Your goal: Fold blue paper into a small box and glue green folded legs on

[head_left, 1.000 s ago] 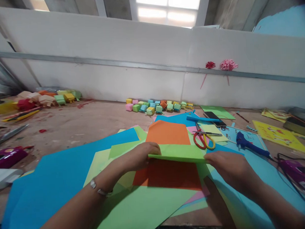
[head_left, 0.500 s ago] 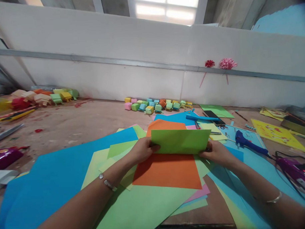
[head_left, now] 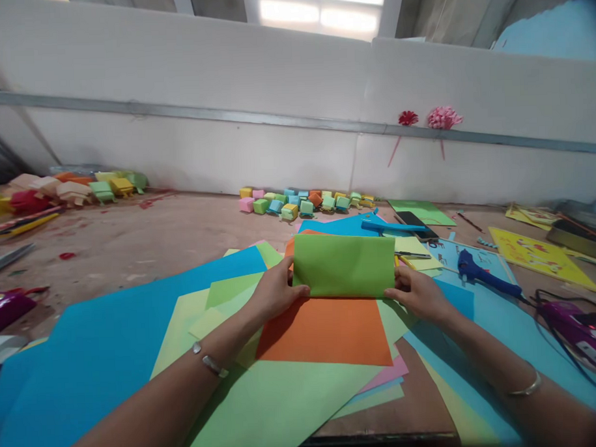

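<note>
A folded green paper [head_left: 343, 265] stands tilted up above an orange sheet [head_left: 326, 330]. My left hand [head_left: 273, 291] pinches the folded paper's lower left corner, thumb on its face. Its lower right corner is pinched by my right hand [head_left: 418, 292]. Both hands hold the paper off the table, over a loose pile of blue [head_left: 106, 341], light green [head_left: 275, 407] and pink sheets.
A row of small coloured paper cubes [head_left: 302, 204] lies by the wall. A blue glue gun [head_left: 485, 275], a phone [head_left: 415, 223] and yellow paper [head_left: 543, 247] lie at the right; a purple tool [head_left: 575, 328] sits at the far right. More paper shapes [head_left: 76, 189] are at the far left.
The green paper went from lying flat and edge-on to standing upright facing me. Both hands moved forward with it, and it now hides the scissors behind it.
</note>
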A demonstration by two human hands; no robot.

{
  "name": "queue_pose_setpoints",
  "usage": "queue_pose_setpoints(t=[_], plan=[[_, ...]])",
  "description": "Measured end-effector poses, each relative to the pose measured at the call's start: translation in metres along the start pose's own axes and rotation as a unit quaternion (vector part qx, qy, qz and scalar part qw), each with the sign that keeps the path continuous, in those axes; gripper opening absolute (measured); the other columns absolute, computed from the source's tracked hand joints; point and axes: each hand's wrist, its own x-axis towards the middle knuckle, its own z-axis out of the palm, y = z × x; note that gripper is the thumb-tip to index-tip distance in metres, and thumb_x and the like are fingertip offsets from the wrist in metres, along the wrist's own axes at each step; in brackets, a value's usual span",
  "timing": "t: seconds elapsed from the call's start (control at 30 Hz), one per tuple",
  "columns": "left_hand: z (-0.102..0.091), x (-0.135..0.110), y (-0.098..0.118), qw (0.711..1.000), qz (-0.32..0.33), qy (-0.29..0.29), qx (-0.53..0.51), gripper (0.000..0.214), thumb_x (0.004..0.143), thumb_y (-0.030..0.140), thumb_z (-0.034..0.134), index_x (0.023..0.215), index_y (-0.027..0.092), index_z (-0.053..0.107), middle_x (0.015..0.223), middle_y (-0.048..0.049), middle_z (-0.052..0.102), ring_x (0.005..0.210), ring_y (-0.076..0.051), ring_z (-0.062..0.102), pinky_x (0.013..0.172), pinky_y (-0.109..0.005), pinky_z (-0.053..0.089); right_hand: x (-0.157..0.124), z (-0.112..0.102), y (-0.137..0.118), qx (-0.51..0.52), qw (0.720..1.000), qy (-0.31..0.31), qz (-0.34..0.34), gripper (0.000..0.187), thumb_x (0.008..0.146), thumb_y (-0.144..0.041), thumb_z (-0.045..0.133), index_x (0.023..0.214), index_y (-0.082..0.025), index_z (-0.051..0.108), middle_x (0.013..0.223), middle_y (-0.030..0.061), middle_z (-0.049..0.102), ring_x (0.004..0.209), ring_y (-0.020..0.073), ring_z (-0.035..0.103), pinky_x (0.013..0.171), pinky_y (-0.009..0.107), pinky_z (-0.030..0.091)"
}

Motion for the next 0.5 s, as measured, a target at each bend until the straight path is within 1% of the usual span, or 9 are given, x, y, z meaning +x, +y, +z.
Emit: queue_pose_setpoints(t=[0.07,0.13,0.23,0.33,0.4,0.5], plan=[[0.001,0.0,0.002,1.0,-0.008,0.011,0.017,0.06,0.069,0.024,0.067,0.126,0.018,0.048,0.08,-0.0007,0.068,0.076,-0.023,0.065,0.062,-0.027,0.044,-0.001,-0.001,0.0,0.0,1.0,-0.005,0.001,0.027,0.074,-0.035,0.058,0.094,-0.017,0.059,0.061,-0.0033,0.056,0.059,0.0161,0.054,0.054,0.025,0.034],[0.002,0.0,0.003,0.999,-0.017,0.025,0.035,0.067,0.067,0.024,0.07,0.13,0.017,0.047,0.074,0.001,0.063,0.072,-0.023,0.063,0.058,-0.027,0.04,-0.002,-0.001,-0.001,-0.002,1.0,-0.001,0.005,0.038,0.074,-0.034,0.058,0.107,-0.016,0.058,0.06,-0.0043,0.056,0.058,0.0161,0.054,0.053,0.025,0.034],[0.003,0.001,0.006,0.997,-0.029,0.042,0.05,0.077,0.064,0.023,0.073,0.135,0.019,0.043,0.072,0.0032,0.057,0.067,-0.021,0.06,0.055,-0.026,0.037,-0.004,0.0,-0.004,-0.01,1.0,0.019,0.014,0.055,0.074,-0.032,0.059,0.124,-0.014,0.05,0.061,-0.0045,0.058,0.059,0.0171,0.056,0.053,0.025,0.035],[0.004,0.0,0.009,0.996,-0.037,0.053,0.069,0.087,0.065,0.022,0.073,0.142,0.02,0.033,0.071,0.0046,0.055,0.065,-0.019,0.06,0.054,-0.025,0.036,-0.006,0.003,-0.009,-0.021,0.999,0.037,0.018,0.064,0.073,-0.029,0.059,0.133,-0.014,0.043,0.064,-0.0032,0.06,0.06,0.0185,0.058,0.053,0.026,0.037],[0.005,0.0,0.009,0.993,-0.042,0.057,0.089,0.094,0.066,0.023,0.073,0.146,0.019,0.026,0.072,0.0037,0.057,0.068,-0.02,0.061,0.055,-0.026,0.037,-0.008,0.005,-0.012,-0.031,0.998,0.046,0.018,0.069,0.074,-0.026,0.059,0.138,-0.013,0.037,0.065,-0.0025,0.061,0.06,0.0189,0.059,0.053,0.026,0.037],[0.007,0.001,0.009,0.989,-0.042,0.072,0.126,0.099,0.065,0.024,0.075,0.148,0.019,0.021,0.089,-0.0024,0.061,0.08,-0.023,0.063,0.058,-0.027,0.038,-0.01,0.009,-0.014,-0.056,0.997,0.056,0.016,0.074,0.074,-0.024,0.058,0.142,-0.012,0.028,0.065,-0.0023,0.06,0.059,0.019,0.059,0.053,0.026,0.036]])
